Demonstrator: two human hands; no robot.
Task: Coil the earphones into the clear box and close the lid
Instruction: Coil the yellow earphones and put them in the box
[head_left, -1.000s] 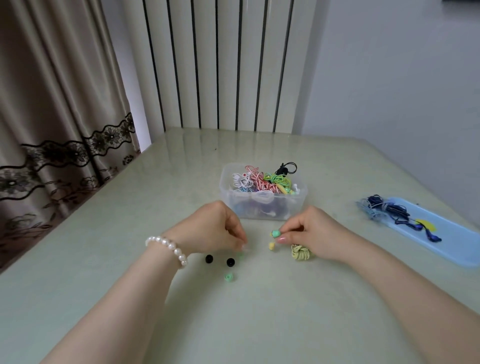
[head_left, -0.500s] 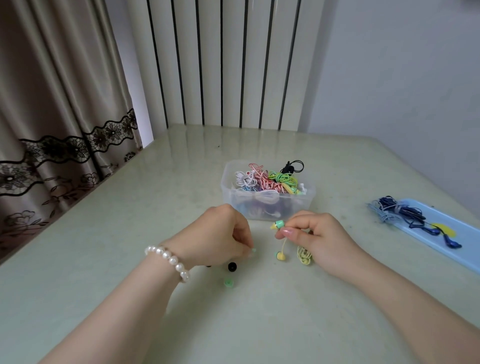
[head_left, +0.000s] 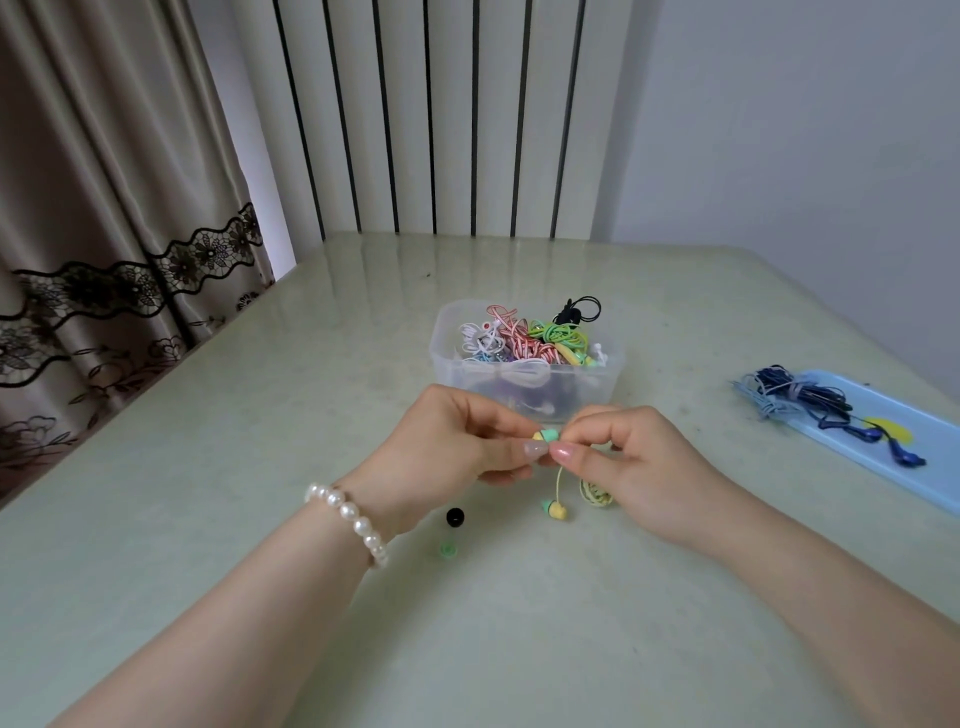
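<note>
Just in front of the clear box (head_left: 524, 384), seen from my head camera, my left hand (head_left: 447, 447) and right hand (head_left: 639, 457) meet, both pinching one yellow-green earbud (head_left: 545, 435). Its twin earbud (head_left: 555, 510) dangles on the cord down to the table (head_left: 208, 467), beside the coiled cable (head_left: 596, 492) under my right palm. Two loose ear tips, a black one (head_left: 455, 517) and a green one (head_left: 447, 550), lie near my left wrist. I judge I'm refitting a tip; next comes steady pushing, then dropping the coil into the box, whose blue lid (head_left: 883, 441) lies well apart.
</note>
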